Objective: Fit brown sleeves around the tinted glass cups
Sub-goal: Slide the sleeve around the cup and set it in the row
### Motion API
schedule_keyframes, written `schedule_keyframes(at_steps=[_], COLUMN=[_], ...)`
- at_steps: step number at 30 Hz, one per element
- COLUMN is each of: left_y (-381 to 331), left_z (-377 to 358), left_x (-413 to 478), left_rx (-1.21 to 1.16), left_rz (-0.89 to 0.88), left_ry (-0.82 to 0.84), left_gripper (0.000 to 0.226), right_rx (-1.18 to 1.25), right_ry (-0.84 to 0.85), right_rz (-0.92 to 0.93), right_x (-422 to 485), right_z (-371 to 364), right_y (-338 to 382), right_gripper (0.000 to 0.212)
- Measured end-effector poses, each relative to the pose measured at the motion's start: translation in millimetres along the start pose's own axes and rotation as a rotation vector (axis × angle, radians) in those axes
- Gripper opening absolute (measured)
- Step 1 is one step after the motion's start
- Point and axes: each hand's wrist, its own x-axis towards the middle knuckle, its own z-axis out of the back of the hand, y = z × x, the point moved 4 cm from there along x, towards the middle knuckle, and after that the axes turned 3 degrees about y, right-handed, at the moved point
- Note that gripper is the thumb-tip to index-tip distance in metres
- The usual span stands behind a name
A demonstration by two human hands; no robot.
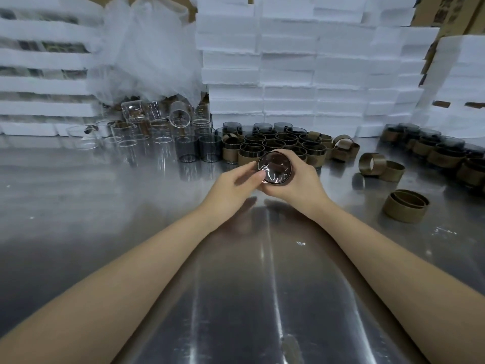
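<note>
My right hand [301, 179] grips a tinted glass cup [275, 168] held above the steel table, its round base turned toward me. My left hand [236, 183] is at the cup's left side, thumb tip touching the rim of the base, fingers loosely extended. Whether a sleeve is on this cup is hidden by my fingers. Behind it stands a cluster of tinted cups wearing brown sleeves [275, 145]. Two bare tinted cups [199, 148] stand to the left of that cluster. Loose brown sleeves [380, 168] lie on the table to the right.
Clear glass cups [147, 130] are piled at the back left under white foam wrap. More sleeved cups [446, 153] line the far right. A nested brown sleeve [405, 209] lies at the right. Stacked white foam trays [301, 64] wall the back. The steel table [236, 298] reflects light.
</note>
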Motion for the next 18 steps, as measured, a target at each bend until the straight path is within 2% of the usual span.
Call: schedule_keyframes(at_steps=[2,5,11,18], left_y=[2.6,7.2,9.6,5.6], left_z=[2.7,7.0,7.8,10.4], left_x=[1.0,1.8,4.8,8.2], left_rx=[-0.145,-0.244,-0.263,-0.346], left_rz=[0.066,0.125,0.17,0.17], left_ry=[-0.008,-0.08,-0.112,0.048], left_gripper=[0.043,0.024,0.038,0.034], right_rx=[0.048,0.083,0.072,0.048], right_ry=[0.014,0.056,0.109,0.119], right_rz=[-0.012,-0.02,0.011,0.047], right_x=[-0.6,-0.3,0.7,-0.2], right_z=[-2.8,-6.9,-6.5,-9.6], right_y=[0.1,1.6,6.0,10.9], right_gripper=[0.055,0.059,0.061,0.071])
